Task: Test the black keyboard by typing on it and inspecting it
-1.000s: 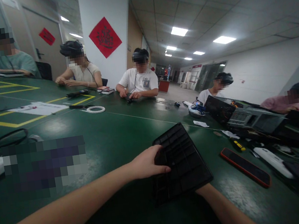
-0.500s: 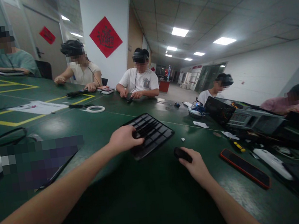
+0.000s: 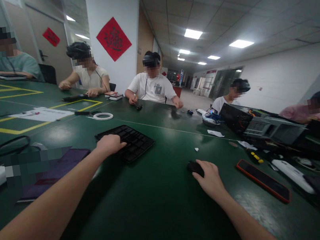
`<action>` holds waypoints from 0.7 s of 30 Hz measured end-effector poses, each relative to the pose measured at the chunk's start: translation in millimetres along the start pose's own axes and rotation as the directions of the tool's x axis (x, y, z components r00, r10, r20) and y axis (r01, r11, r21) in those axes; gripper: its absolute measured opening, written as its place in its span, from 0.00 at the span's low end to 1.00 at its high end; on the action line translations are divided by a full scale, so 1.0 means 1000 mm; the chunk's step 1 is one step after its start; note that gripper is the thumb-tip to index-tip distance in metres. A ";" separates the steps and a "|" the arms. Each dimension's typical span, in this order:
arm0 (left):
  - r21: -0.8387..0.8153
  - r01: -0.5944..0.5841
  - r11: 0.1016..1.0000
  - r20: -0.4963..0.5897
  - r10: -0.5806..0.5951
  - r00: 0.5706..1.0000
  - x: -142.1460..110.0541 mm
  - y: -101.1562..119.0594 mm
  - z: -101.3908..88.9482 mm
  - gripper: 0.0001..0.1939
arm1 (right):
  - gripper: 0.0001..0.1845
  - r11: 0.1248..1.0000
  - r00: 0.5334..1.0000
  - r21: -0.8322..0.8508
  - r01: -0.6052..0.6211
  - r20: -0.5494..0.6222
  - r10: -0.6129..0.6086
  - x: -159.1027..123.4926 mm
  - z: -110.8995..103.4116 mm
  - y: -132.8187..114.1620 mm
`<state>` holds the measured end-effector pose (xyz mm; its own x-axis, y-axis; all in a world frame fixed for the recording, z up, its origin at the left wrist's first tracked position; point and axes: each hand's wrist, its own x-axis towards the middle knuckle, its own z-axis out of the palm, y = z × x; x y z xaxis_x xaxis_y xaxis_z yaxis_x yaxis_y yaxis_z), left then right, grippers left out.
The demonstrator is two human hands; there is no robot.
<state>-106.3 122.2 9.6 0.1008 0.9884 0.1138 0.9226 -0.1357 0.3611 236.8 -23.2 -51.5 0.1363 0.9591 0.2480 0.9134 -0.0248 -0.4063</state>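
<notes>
My left hand [image 3: 110, 144] is closed on the near left edge of a black gridded tray [image 3: 134, 139], thumb on its upper side. The tray is divided into several square compartments and lies low over the green table, its left part hidden by my fingers. Farther right, my right hand [image 3: 211, 178] is curled round a small rounded black computer mouse [image 3: 195, 168] at the tabletop. My palm covers the mouse's rear part. A tiny white scrap [image 3: 196, 149] lies just beyond the mouse.
A phone with a red edge [image 3: 263, 180] lies right of my right hand. Beyond it are an opened computer case [image 3: 272, 129], cables and a white device [image 3: 293, 174]. A tape ring [image 3: 103, 116] and papers [image 3: 46, 114] lie farther left. Several people sit around the table.
My left hand has carried the tray leftward, and it now lies flatter. My right hand stays almost in place with the mouse. The person opposite has moved one hand outward along the table.
</notes>
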 end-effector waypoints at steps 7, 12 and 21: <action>0.248 -0.103 0.963 -0.025 0.113 0.993 -0.026 0.044 0.017 0.19 | 0.26 0.973 1.000 0.229 -0.014 0.018 0.010 -0.002 -0.003 -0.010; -0.084 -0.337 0.938 -0.078 0.331 0.940 -0.053 0.091 0.038 0.20 | 0.23 0.882 0.999 0.470 0.039 0.010 -0.049 -0.006 0.001 -0.018; -0.554 -0.361 0.750 -0.003 0.432 0.902 -0.085 0.118 0.063 0.20 | 0.19 0.625 0.993 0.779 0.055 0.021 -0.113 -0.021 0.003 -0.034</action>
<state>17.5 26.5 -16.0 0.4881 0.8327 0.2614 0.4497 -0.4966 0.7424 202.2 -41.7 -45.8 0.0242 0.9615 0.2738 0.2795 0.2564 -0.9253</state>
